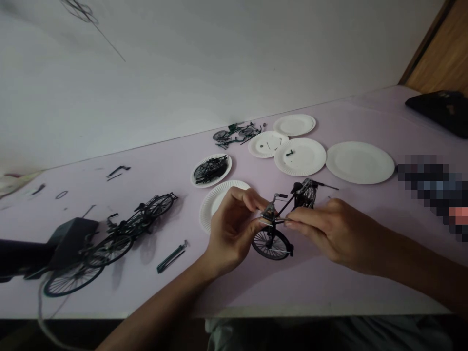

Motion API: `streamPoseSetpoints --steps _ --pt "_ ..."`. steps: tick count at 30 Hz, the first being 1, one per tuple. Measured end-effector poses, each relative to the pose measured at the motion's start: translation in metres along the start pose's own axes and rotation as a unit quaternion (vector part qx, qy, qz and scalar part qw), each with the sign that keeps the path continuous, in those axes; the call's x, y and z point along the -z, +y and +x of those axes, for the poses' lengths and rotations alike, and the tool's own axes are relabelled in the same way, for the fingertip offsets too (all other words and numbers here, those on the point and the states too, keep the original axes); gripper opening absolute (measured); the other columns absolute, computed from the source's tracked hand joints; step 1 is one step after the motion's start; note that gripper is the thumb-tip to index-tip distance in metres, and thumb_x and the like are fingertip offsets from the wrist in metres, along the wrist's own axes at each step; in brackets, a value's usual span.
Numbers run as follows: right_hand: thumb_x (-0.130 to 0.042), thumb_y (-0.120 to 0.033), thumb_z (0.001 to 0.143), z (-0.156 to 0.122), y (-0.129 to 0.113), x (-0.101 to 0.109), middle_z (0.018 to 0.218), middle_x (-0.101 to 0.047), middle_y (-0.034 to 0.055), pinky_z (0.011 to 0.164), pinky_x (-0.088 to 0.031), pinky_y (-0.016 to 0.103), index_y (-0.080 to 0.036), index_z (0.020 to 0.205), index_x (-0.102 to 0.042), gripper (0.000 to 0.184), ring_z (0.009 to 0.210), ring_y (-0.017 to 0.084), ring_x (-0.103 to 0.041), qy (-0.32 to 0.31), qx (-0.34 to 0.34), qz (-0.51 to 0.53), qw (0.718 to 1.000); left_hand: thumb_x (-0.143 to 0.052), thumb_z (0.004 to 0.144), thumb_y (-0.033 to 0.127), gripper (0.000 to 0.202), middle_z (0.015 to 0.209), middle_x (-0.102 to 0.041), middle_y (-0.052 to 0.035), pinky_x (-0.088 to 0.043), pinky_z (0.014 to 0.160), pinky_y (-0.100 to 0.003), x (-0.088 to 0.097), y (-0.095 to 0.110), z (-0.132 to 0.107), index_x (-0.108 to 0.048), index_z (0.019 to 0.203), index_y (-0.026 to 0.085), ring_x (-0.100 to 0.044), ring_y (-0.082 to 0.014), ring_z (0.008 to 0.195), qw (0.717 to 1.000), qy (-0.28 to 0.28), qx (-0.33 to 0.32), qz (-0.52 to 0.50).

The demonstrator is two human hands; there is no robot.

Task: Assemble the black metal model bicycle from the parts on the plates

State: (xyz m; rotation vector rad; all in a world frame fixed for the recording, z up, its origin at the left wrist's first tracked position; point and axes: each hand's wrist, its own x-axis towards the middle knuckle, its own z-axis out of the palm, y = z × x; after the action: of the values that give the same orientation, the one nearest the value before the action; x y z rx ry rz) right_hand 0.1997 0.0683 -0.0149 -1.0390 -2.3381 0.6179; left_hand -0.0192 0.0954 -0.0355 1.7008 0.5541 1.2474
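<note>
Table: we are working over a lilac table (292, 287), a white wall (219, 78) rising behind it.
Left side: we are leaving two black finished bicycles (109, 248) lying beside a dark box (73, 239).
Back: we are keeping six paper plates (360, 162) spread out, one under a heap of black parts (211, 169), and a green-and-black frame (237, 134) lying just behind them.
Model: we are holding a black model bicycle (272, 243) up between our hands, tilted, its lower wheel near the table; whether that wheel touches, we cannot tell.
Left hand: we are curling our left hand (232, 229) closed, pinching the bicycle at a small silver part (269, 212).
Right hand: we are stretching our right hand (340, 234) across from the other side, its fingers (303, 217) nearly straight, thumb and forefinger pinching the frame just beside the silver part.
</note>
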Motion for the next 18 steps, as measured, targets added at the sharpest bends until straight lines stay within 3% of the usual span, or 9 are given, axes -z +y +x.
streamPoseSetpoints --steps 4,6,9,10,11,12,13,16,18 --pt "-0.046 -0.033 0.101 0.003 -0.009 0.005 0.058 -0.041 -0.0056 0.05 -0.03 0.024 -0.019 0.077 -0.062 0.032 0.053 0.009 -0.036 -0.034 -0.116 0.211 0.97 -0.061 0.089 0.008 0.021 0.091 -0.059 -0.0052 -0.055 0.078 -0.035 0.002 -0.001 -0.002 -0.046 0.096 0.021 -0.062 -0.0189 0.089 0.999 -0.023 -0.041 0.028" --pt "-0.045 -0.037 0.101 0.004 -0.01 0.009 0.053 -0.033 -0.0082 0.044 -0.026 0.022 -0.019 0.08 -0.062 0.033 0.047 0.009 -0.029 -0.086 -0.181 0.364 0.909 -0.06 0.087 0.003 0.024 0.09 -0.059 -0.0054 -0.055 0.08 -0.037 0.003 0.0 -0.002 -0.046 0.095 0.02 -0.062 -0.0196 0.09 0.994 -0.029 -0.085 0.058" --pt "-0.045 -0.046 0.1 0.006 -0.01 0.014 0.048 -0.02 -0.0129 0.036 -0.017 0.02 -0.019 0.084 -0.058 0.033 0.04 0.007 -0.013 -0.173 -0.265 0.552 0.771 -0.058 0.084 -0.003 0.028 0.09 -0.06 -0.0051 -0.056 0.081 -0.039 0.005 0.0 -0.001 -0.046 0.095 0.02 -0.064 -0.0198 0.09 0.984 -0.047 -0.143 0.091" --pt "-0.045 -0.047 0.1 0.006 -0.01 0.014 0.048 -0.019 -0.0134 0.036 -0.016 0.02 -0.02 0.085 -0.057 0.033 0.039 0.007 -0.011 -0.186 -0.278 0.577 0.745 -0.058 0.084 -0.003 0.029 0.09 -0.06 -0.0049 -0.056 0.082 -0.04 0.006 0.0 -0.001 -0.046 0.096 0.02 -0.064 -0.0199 0.089 0.982 -0.056 -0.152 0.098" --pt "-0.045 -0.048 0.1 0.006 -0.01 0.014 0.048 -0.019 -0.0134 0.036 -0.016 0.02 -0.019 0.085 -0.057 0.034 0.039 0.007 -0.011 -0.187 -0.281 0.579 0.742 -0.057 0.084 -0.003 0.028 0.09 -0.061 -0.0048 -0.056 0.082 -0.041 0.006 -0.001 -0.001 -0.046 0.096 0.02 -0.064 -0.02 0.089 0.98 -0.064 -0.157 0.103" --pt "-0.044 -0.049 0.1 0.006 -0.01 0.012 0.049 -0.018 -0.013 0.036 -0.016 0.02 -0.019 0.085 -0.058 0.036 0.04 0.007 -0.012 -0.175 -0.275 0.558 0.764 -0.057 0.085 -0.002 0.027 0.091 -0.061 -0.0048 -0.056 0.082 -0.042 0.007 -0.001 -0.001 -0.046 0.097 0.021 -0.064 -0.0201 0.089 0.98 -0.069 -0.156 0.107" --pt "-0.043 -0.049 0.1 0.005 -0.011 0.011 0.05 -0.02 -0.012 0.037 -0.017 0.021 -0.019 0.085 -0.06 0.038 0.04 0.007 -0.016 -0.149 -0.259 0.511 0.806 -0.058 0.086 0.0 0.026 0.091 -0.06 -0.0047 -0.056 0.082 -0.041 0.007 -0.001 -0.001 -0.046 0.097 0.021 -0.064 -0.0203 0.09 0.981 -0.066 -0.147 0.105" --pt "-0.045 -0.042 0.101 0.003 -0.01 0.003 0.054 -0.043 -0.0061 0.043 -0.028 0.023 -0.018 0.089 -0.065 0.034 0.045 0.009 -0.036 -0.012 -0.141 0.239 0.961 -0.063 0.087 0.007 0.025 0.092 -0.06 -0.0045 -0.055 0.081 -0.037 0.004 0.001 -0.001 -0.046 0.097 0.022 -0.063 -0.0192 0.09 0.994 -0.021 -0.079 0.075" --pt "-0.048 -0.035 0.101 0.0 -0.006 -0.002 0.067 -0.059 -0.0014 0.05 -0.034 0.026 -0.018 0.097 -0.065 0.024 0.052 0.01 -0.049 0.065 -0.024 0.037 0.997 -0.066 0.087 0.01 0.026 0.091 -0.059 -0.0038 -0.055 0.079 -0.034 0.0 0.004 -0.001 -0.046 0.097 0.022 -0.062 -0.0176 0.088 0.999 0.007 -0.02 0.037"
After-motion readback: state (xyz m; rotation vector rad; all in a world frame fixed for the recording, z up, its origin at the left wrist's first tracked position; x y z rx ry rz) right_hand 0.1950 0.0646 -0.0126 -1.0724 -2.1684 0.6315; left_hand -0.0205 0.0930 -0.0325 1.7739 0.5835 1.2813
